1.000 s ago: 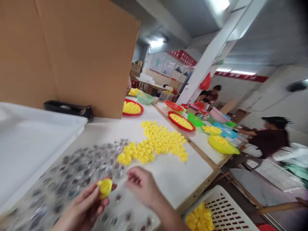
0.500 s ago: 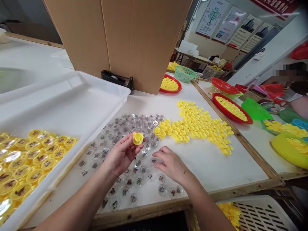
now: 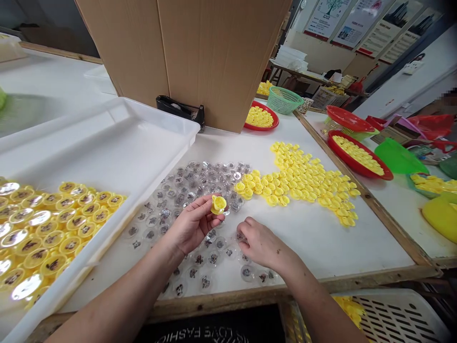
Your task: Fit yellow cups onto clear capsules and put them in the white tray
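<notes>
My left hand [image 3: 198,221] pinches a small yellow round plastic cup-like piece [image 3: 219,205] between thumb and fingers, its hollow side facing up. To its right, low over the table, my right hand [image 3: 262,242] has its thumb and fingertips closed on a clear plastic disc [image 3: 240,237] with a small dark picture. Many similar clear discs [image 3: 213,258] lie spread on the white table under and around both hands. A cluster of loose yellow pieces [image 3: 300,178] lies beyond my right hand.
At left stands a white tray [image 3: 157,164] partly filled with yellow pieces under picture discs [image 3: 53,238]. A tall cardboard box [image 3: 200,57] and a black tape dispenser [image 3: 180,110] stand behind. Red plates [image 3: 274,125] of yellow pieces, a green basket [image 3: 283,101] and a wooden edge strip [image 3: 378,214] are further right.
My right thumb and fingers have closed together on a clear disc. My left hand still holds the yellow piece. The whole view has shifted slightly.
</notes>
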Motion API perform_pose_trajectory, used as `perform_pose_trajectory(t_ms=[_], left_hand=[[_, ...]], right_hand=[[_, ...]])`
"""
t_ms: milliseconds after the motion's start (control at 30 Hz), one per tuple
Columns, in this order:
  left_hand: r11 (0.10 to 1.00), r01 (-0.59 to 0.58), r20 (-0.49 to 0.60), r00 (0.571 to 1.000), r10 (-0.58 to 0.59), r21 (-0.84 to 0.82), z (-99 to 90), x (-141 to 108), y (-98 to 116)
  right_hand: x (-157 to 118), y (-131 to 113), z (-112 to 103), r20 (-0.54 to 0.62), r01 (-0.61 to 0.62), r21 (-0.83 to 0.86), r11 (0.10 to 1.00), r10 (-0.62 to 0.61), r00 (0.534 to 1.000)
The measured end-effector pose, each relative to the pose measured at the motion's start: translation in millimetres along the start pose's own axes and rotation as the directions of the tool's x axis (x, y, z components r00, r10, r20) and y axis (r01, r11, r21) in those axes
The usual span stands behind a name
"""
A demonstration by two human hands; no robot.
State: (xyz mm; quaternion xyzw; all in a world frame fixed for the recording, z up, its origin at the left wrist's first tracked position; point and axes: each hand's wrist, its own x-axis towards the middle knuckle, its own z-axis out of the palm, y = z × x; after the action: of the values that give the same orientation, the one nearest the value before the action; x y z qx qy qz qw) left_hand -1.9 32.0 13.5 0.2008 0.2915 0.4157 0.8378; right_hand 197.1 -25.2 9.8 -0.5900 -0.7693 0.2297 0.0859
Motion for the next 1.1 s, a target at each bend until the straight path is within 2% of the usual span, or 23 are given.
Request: perform_pose_trajectory(t_ms=[100, 200, 367, 433, 500, 633, 900, 1100], left_hand=[[1.000, 0.002, -0.011, 1.000, -0.002, 0.003, -0.9, 1, 0], [1.000, 0.019, -0.024, 1.000, -0.019, 0.015, -0.2, 1, -3], [0.996, 0.087, 0.033, 0.996, -0.088, 0.037, 2.6, -1, -14], [0.993, 0.113, 0.070, 0.991, -0.116, 0.042, 3.1, -3, -18], [0.992, 0.122, 0.109, 0.986, -0.126, 0.041, 3.5, -4, -21], [0.991, 0.119, 0.152, 0.980, -0.128, 0.064, 5.7, -6, -23], [0.986, 0.047, 0.069, 0.996, -0.058, 0.158, 11.1, -8, -28], [0.972, -0.020, 0.051, 0.999, 0.008, 0.233, 11.1, -7, -34]], right_hand=[[-1, 0, -1, -0.066, -0.032, 0.081, 0.996, 0.037, 0.997], [-6, -2, -9, -0.109, -0.020, 0.261, 0.965, 0.050, 0.993], [-13, -13, -24, -0.223, 0.069, 0.536, 0.842, 0.063, 0.973], [-14, -17, -27, -0.287, 0.112, 0.588, 0.801, 0.078, 0.955], [-14, -21, -28, -0.333, 0.137, 0.568, 0.811, 0.075, 0.940], [-13, -26, -28, -0.398, 0.156, 0.425, 0.892, 0.029, 0.917], [-11, -36, -31, -0.386, 0.197, 0.196, 0.961, -0.109, 0.916], [-10, -39, -28, -0.394, 0.190, 0.062, 0.980, -0.151, 0.906]])
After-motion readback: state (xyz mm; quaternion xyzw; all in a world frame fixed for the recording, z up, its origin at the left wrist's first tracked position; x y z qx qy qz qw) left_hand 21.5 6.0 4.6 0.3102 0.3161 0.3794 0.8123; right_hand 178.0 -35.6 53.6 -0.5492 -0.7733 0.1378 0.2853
